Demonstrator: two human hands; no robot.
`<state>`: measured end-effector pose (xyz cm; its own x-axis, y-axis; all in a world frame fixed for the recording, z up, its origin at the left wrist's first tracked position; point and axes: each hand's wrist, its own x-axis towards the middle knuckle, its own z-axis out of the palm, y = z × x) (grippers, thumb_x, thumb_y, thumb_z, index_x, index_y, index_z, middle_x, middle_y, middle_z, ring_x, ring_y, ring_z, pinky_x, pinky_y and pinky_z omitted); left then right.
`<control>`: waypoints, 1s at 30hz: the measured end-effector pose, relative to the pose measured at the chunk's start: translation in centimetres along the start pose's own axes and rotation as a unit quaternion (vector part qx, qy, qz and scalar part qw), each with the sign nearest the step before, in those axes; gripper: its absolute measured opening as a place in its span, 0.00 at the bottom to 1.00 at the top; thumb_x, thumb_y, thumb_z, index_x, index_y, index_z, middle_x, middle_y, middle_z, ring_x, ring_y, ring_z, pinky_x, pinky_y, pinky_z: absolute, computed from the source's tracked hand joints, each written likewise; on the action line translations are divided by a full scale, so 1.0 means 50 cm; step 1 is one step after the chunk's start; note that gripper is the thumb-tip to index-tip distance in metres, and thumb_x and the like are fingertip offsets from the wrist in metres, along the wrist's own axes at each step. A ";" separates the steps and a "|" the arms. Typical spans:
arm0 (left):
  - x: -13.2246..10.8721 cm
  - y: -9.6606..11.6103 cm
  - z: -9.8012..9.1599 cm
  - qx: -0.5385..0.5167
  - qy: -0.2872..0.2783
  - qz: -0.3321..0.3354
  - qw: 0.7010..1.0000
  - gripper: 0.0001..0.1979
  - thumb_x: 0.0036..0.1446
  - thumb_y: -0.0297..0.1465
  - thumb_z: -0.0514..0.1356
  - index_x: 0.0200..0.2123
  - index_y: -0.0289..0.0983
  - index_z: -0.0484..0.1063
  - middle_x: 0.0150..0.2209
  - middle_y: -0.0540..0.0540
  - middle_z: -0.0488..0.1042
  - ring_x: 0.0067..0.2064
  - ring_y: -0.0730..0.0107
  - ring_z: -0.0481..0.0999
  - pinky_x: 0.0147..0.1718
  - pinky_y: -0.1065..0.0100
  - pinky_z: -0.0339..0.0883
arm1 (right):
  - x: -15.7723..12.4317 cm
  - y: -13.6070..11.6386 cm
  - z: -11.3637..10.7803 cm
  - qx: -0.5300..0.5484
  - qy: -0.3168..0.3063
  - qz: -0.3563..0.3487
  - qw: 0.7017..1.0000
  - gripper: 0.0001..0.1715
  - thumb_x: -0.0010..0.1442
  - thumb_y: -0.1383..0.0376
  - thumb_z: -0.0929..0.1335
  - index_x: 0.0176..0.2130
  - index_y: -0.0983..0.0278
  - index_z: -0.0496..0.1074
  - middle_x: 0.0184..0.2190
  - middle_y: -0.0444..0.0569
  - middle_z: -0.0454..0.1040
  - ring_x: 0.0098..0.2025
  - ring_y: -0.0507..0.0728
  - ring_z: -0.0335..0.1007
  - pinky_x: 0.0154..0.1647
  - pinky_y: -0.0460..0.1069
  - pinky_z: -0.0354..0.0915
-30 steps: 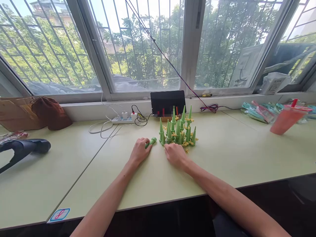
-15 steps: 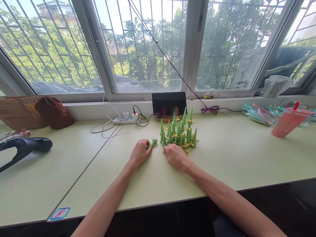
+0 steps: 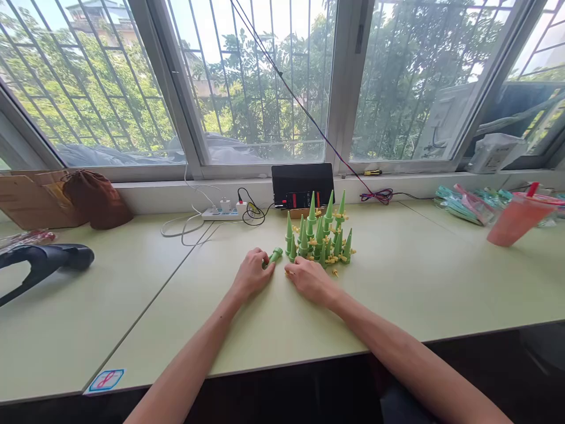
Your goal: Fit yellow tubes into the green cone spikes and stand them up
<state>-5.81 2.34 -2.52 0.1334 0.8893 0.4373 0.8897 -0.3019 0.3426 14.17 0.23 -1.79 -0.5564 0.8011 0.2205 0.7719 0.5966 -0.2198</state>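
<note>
My left hand (image 3: 253, 271) is closed around a green cone-shaped piece (image 3: 276, 254), whose wider end points up and right, away from my fingers. To its right, my right hand (image 3: 309, 279) pinches a small yellow piece (image 3: 286, 272) at its fingertips, low over the table. Several upright green cones (image 3: 329, 215) stand grouped just beyond my right hand, with small yellow pieces (image 3: 345, 252) attached among them. One loose yellow piece (image 3: 335, 272) lies in front of the group.
Behind the cones a dark tablet (image 3: 302, 176) leans near the sill. A power strip (image 3: 225, 213) with cables lies back left. Further left are a brown pouch (image 3: 99, 200) and a black curved object (image 3: 66, 259). A pink cup (image 3: 521, 219) and plastic bags (image 3: 461, 204) are at right.
My right hand has moved slightly left, toward my left hand, carrying the small yellow piece. My left hand has barely moved and still holds the green piece.
</note>
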 end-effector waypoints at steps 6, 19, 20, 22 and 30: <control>0.005 -0.001 -0.002 -0.045 0.034 -0.024 0.998 0.11 0.52 0.36 0.58 0.22 0.38 0.67 0.30 0.45 0.72 0.31 0.66 0.72 0.33 0.65 0.65 | 0.003 0.001 0.003 0.007 -0.006 -0.001 1.000 0.11 0.67 0.64 0.61 0.37 0.64 0.70 0.35 0.48 0.66 0.31 0.50 0.64 0.28 0.46 0.48; 0.007 0.025 -0.025 -0.108 0.155 0.011 0.982 0.12 0.56 0.36 0.56 0.24 0.38 0.71 0.31 0.46 0.75 0.33 0.68 0.74 0.36 0.67 0.69 | 0.002 0.003 0.005 0.009 -0.003 -0.009 1.000 0.09 0.67 0.66 0.61 0.38 0.64 0.69 0.36 0.48 0.65 0.30 0.50 0.63 0.28 0.46 0.48; 0.007 0.028 -0.027 -0.109 0.160 0.011 0.981 0.12 0.56 0.36 0.56 0.24 0.38 0.71 0.31 0.46 0.75 0.32 0.68 0.73 0.35 0.67 0.69 | 0.001 0.004 0.006 0.012 0.003 -0.011 1.000 0.09 0.67 0.66 0.61 0.37 0.64 0.69 0.36 0.48 0.64 0.30 0.50 0.62 0.28 0.46 0.48; 0.006 0.032 -0.031 -0.113 0.166 0.007 0.980 0.13 0.56 0.37 0.56 0.22 0.37 0.71 0.29 0.46 0.75 0.29 0.69 0.72 0.32 0.68 0.68 | 0.001 0.004 0.007 0.021 0.014 -0.017 1.000 0.09 0.67 0.65 0.61 0.37 0.65 0.68 0.36 0.47 0.63 0.30 0.49 0.62 0.28 0.46 0.49; 0.002 0.040 -0.032 -0.121 0.142 -0.002 0.982 0.20 0.56 0.38 0.56 0.14 0.37 0.66 0.22 0.49 0.73 0.20 0.74 0.65 0.25 0.69 0.61 | 0.004 0.005 0.005 0.091 0.051 -0.024 0.994 0.07 0.67 0.65 0.61 0.40 0.63 0.68 0.38 0.46 0.62 0.31 0.48 0.63 0.32 0.45 0.54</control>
<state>-4.73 1.27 -0.48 -0.0278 0.7689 0.6387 0.7551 -0.4025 0.5175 14.18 0.56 -2.03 -0.5496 0.7680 0.3289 0.6716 0.6403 -0.3728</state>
